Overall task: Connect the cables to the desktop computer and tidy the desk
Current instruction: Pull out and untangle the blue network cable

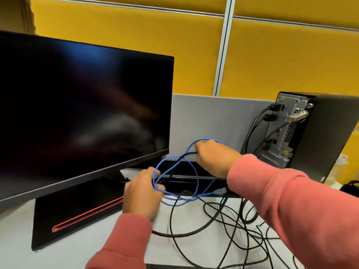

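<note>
A yellow fabric wall [136, 32] of padded panels fills the back, from 9 o'clock round to 3 o'clock. A pale metal post [223, 47] runs down it at about 1 o'clock, splitting it into sections, and a thin grey seam [124, 6] crosses the panels near 12 o'clock. Below, at the centre, a low grey partition [209, 117] stands in front of the wall. The white table [17, 245] spreads from 8 o'clock to 5 o'clock. The light is even and soft, with faint glare on the table.
</note>
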Demonstrator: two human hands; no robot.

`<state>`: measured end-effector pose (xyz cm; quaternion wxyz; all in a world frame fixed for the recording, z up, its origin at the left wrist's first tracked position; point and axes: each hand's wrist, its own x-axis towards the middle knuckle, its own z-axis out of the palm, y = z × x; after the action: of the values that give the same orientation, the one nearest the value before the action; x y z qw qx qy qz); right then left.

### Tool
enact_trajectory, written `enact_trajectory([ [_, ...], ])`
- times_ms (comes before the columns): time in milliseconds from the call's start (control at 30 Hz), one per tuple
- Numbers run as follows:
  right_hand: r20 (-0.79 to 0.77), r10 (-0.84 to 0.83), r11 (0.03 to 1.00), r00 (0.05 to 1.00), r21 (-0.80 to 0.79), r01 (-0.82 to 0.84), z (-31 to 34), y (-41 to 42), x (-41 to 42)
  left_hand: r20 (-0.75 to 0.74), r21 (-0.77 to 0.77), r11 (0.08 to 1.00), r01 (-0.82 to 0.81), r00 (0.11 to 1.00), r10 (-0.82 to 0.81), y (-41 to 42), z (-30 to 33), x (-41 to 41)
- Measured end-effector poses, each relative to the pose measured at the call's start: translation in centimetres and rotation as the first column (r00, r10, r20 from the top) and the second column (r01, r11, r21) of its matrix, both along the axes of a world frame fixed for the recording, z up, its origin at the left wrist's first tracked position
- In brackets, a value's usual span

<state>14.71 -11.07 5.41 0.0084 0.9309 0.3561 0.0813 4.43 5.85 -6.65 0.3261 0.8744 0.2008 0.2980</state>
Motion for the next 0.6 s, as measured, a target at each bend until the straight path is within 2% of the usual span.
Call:
enact_trajectory([
  [133,-0.194,0.062,0.998,0.979,-0.002,-0.064,2.7,-1.1,-0.4,0.133,-0.022,0.998,-0.065,0.989,0.067,2.8,1.9,-1.4],
  [167,-0.150,0.078,0.997,0.986,-0.001,-0.079,3.4,-1.5,-0.7,0.163,0.015,0.997,-0.070,0.984,0.066,3.4,2.2,-1.8],
  [267,0.256,0.095,0.995,0.962,-0.064,-0.081,4.1,-2.2,-1.0,0.147,0.111,0.990,-0.090,0.986,0.073,4.5,2.8,-2.5],
  [333,0.380,0.085,0.995,0.921,-0.072,-0.062,3.8,-2.4,-0.7,0.131,0.116,0.991,-0.062,0.990,0.046,5.1,3.1,-2.7],
  [467,0.392,-0.039,0.998,0.919,-0.029,0.055,2.7,-2.3,0.3,0.217,-0.005,0.988,0.155,0.964,-0.151,5.1,3.3,-2.5],
  [600,0.269,-0.120,0.992,0.956,0.073,0.104,1.8,-1.4,0.7,0.334,-0.276,0.916,0.291,0.923,-0.193,4.8,3.0,-1.9],
])
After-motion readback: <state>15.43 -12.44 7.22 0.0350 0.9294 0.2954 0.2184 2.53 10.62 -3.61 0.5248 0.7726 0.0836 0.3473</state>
